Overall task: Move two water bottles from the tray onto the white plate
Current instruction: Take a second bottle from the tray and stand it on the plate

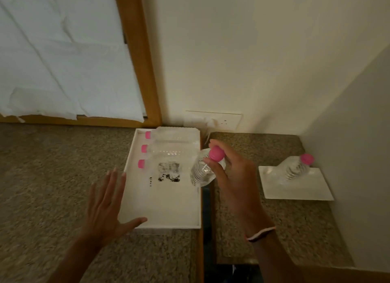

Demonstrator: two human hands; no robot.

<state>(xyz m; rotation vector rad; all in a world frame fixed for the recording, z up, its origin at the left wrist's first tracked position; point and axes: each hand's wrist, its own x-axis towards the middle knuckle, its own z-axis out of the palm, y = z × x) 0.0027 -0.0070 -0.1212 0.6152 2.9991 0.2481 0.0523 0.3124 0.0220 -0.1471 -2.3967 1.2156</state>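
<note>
A white tray (168, 211) lies on the speckled counter with three clear, pink-capped water bottles (168, 153) on their sides at its far end. My right hand (234, 177) grips another clear bottle (200, 173) by its pink cap and neck, holding it just above the tray's right edge. My left hand (105, 204) rests flat with fingers spread on the tray's near left rim. To the right, a square white plate (299, 190) carries one upright pink-capped bottle (295, 168).
A dark gap (207, 230) separates the left counter from the right counter section (274, 230). Walls close in behind and at the right. A wall socket (219, 120) sits just behind the tray. A wood-framed panel covered in white paper (63, 61) stands at the back left.
</note>
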